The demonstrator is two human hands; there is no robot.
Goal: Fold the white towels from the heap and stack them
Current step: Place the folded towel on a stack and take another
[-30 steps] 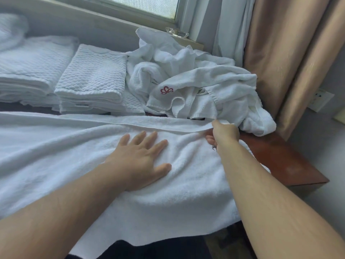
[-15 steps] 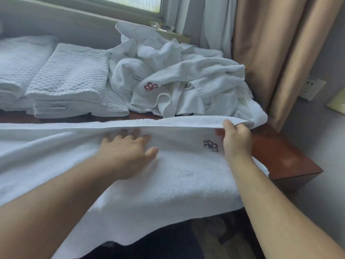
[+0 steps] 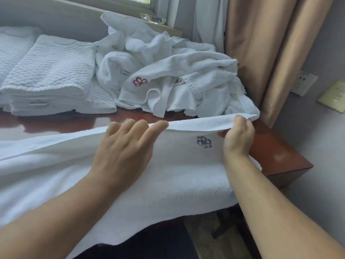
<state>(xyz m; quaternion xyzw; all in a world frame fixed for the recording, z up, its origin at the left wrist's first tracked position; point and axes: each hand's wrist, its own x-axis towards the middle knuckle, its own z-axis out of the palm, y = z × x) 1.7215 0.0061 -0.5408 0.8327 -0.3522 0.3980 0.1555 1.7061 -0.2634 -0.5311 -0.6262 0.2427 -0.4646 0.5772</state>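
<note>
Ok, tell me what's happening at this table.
A person is folding a white towel spread across the wooden table. The right hand pinches its far edge and holds it lifted; the left hand lies open with straight fingers at that edge. An unfolded heap sits behind, with folded stacks to its left.

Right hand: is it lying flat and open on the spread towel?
No, the right hand pinches the far edge of the spread towel, holding it raised off the table.
</note>
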